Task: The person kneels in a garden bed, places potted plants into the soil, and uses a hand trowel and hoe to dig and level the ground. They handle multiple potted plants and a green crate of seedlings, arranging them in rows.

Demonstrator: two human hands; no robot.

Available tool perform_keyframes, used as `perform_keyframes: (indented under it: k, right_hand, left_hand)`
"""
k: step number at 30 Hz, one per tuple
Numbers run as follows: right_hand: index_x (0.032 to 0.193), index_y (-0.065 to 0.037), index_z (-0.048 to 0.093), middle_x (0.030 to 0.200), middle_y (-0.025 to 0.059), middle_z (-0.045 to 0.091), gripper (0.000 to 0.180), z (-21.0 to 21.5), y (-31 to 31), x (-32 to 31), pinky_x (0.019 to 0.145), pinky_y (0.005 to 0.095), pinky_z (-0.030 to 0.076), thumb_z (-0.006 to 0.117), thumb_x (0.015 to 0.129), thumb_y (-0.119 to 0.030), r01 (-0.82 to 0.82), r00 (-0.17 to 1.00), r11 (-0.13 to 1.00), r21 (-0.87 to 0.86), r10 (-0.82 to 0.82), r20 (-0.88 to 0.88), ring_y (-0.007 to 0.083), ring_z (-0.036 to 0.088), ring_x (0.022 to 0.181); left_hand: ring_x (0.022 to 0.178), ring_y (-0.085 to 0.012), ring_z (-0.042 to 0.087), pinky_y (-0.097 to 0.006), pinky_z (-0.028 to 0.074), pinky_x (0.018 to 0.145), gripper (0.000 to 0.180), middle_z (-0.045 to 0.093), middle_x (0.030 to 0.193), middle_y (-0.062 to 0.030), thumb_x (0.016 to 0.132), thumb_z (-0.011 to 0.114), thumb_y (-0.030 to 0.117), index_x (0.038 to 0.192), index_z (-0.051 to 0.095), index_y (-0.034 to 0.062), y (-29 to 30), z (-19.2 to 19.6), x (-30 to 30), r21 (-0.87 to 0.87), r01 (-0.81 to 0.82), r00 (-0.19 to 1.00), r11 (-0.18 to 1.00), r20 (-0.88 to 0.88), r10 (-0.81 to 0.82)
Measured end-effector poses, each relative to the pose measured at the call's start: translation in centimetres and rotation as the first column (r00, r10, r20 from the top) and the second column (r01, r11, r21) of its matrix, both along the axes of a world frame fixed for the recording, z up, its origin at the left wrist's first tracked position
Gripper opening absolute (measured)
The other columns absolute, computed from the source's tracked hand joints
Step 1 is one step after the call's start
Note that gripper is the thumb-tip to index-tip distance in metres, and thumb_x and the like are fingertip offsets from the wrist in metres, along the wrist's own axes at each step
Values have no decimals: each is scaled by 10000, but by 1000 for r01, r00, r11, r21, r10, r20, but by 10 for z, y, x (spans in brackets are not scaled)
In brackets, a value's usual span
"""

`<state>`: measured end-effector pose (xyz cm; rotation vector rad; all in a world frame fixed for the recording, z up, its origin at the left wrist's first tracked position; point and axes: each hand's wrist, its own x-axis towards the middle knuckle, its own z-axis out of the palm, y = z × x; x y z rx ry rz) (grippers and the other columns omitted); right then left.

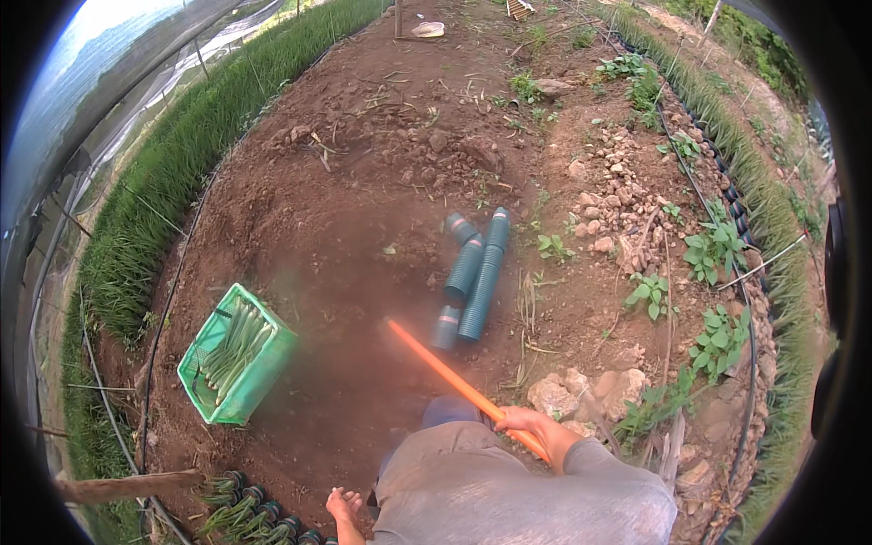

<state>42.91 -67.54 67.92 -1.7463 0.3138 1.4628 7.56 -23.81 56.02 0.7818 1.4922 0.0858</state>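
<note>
My right hand (527,421) is closed round a long orange pole (445,372), which slants up and left over the soil. Its far end is near stacked blue-green plastic pots (480,291), lying on their sides. My left hand (344,504) hangs low beside my grey shirt, with fingers loosely bent and nothing visible in them. Near it, small potted green plants (259,518) stand in dark pots at the lower edge. A bright green plastic crate (259,372) to the left holds a bundle of long green stalks (238,345).
Brown bare soil (300,227) with clods spreads ahead. Pale rocks (590,395) and leafy plants (718,341) line the right side. Dense grass-like green rows (173,209) and a black hose (173,291) run along the left. A wooden pole (127,487) juts in at lower left.
</note>
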Motion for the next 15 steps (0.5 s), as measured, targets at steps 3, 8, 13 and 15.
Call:
perform_keyframes:
  k: [3, 8, 13, 15]
  right_hand:
    - [1102, -97, 557, 701, 19, 541, 312, -17, -23, -14, 443, 292, 458, 671, 811, -92, 68, 996, 998, 12, -67, -61, 123, 513, 518]
    - [1145, -102, 548, 682, 16, 534, 347, -14, -32, -30, 442, 293, 458, 660, 817, -87, 121, 987, 993, -14, -121, -103, 123, 511, 510]
    - [1181, -114, 550, 676, 24, 528, 414, 13, -25, -36, 438, 276, 454, 685, 789, -107, 56, 997, 997, -43, -59, -57, 127, 506, 488]
    - [1248, -163, 550, 698, 12, 548, 515, 15, -27, -31, 439, 286, 452, 704, 758, -121, 86, 994, 994, -65, -90, -61, 122, 517, 498]
  left_hand:
    - [791, -390, 682, -469, 567, 592, 433, 647, 959, -216, 991, 502, 408, 1166, 535, 13, 15, -2, 0, -39, 16, 1000, 999, -19, -17]
    - [727, -366, 671, -471, 539, 545, 414, 644, 927, -201, 985, 521, 403, 1154, 545, 26, 11, -14, -6, -61, 53, 999, 997, -5, -54]
    - [852, -364, 662, -515, 536, 652, 382, 647, 981, -211, 989, 512, 361, 1141, 563, 14, 2, -26, -16, 40, 235, 959, 971, 150, -239]
    - [887, -363, 663, -515, 545, 693, 390, 646, 993, -211, 985, 523, 359, 1146, 568, 7, 1, -24, -26, 120, 352, 922, 928, 129, -366]
